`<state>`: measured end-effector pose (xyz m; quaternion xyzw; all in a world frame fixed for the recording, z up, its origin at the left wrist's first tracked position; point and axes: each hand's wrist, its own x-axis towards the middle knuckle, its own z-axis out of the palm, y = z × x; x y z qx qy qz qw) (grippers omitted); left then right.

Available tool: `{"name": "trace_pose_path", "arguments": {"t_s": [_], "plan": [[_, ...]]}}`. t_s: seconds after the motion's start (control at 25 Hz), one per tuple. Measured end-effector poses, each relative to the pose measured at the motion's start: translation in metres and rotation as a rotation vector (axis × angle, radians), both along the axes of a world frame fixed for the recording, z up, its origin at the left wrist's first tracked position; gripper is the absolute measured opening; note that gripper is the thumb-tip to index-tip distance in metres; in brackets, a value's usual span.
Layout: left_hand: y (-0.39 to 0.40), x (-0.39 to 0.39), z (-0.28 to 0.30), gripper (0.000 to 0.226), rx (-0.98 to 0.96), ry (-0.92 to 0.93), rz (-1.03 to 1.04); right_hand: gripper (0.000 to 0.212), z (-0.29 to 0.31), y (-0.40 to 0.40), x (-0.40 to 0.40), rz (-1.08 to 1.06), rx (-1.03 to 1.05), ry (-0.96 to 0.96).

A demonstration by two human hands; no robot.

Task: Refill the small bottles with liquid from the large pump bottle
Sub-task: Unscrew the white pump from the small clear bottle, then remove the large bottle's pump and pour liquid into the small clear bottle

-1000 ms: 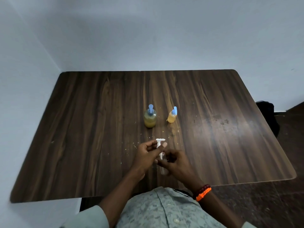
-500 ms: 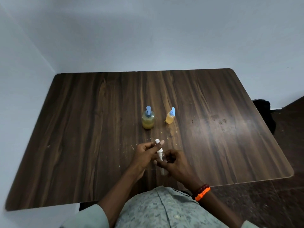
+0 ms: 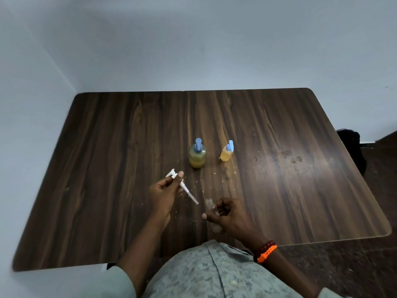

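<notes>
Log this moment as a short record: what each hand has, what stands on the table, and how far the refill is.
left hand: holds white pump top, pulled out, tube pointing down-right
right hand: grips small clear bottle, neck open, looks empty
table: large pump bottle, yellowish liquid; small orange bottle, blue cap; both upright, apart
mess: crumbs near the bottles
progress: clear bottle opened, not yet filled

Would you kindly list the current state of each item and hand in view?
Small clear bottle: open, pump removed, looks empty, held by right hand.
White pump top: out of bottle, tilted, held by left hand.
Large pump bottle: upright, pump on, partly full.
Small orange bottle: pump on, filled.
</notes>
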<state>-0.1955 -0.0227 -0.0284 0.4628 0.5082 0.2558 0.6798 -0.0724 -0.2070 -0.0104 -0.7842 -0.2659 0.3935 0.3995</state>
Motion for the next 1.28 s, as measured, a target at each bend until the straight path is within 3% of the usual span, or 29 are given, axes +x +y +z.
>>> {"name": "trace_pose_path", "arguments": {"t_s": [0.08,0.2,0.44,0.6,0.96,1.12,1.2,1.28], "plan": [[0.01,-0.014,-0.012,0.013,0.079,0.14,0.018,0.037,-0.002,0.001,0.0,0.004,-0.012,-0.025],[0.002,-0.021,-0.032,0.023,0.167,0.328,-0.123,0.036,-0.004,0.004,-0.001,0.01,-0.025,-0.028],[-0.031,-0.007,-0.06,0.042,0.204,0.375,-0.323,0.038,-0.006,0.006,0.0,-0.006,-0.027,-0.018],[-0.038,0.004,-0.059,0.037,0.273,0.476,-0.281,0.036,-0.007,0.002,0.002,-0.032,-0.031,-0.003],[-0.04,0.011,-0.075,0.053,0.356,0.499,-0.313,0.034,0.0,0.001,0.008,-0.036,-0.054,0.004],[-0.016,0.02,-0.062,0.05,0.388,0.362,-0.21,0.038,0.002,0.001,0.013,-0.062,-0.06,0.021],[0.014,0.037,-0.046,0.066,0.423,0.297,-0.19,0.035,0.004,0.0,0.015,-0.084,-0.05,0.035],[0.046,0.057,-0.031,0.091,0.471,0.29,-0.3,0.033,0.005,-0.001,0.017,-0.093,-0.052,0.045]]}}
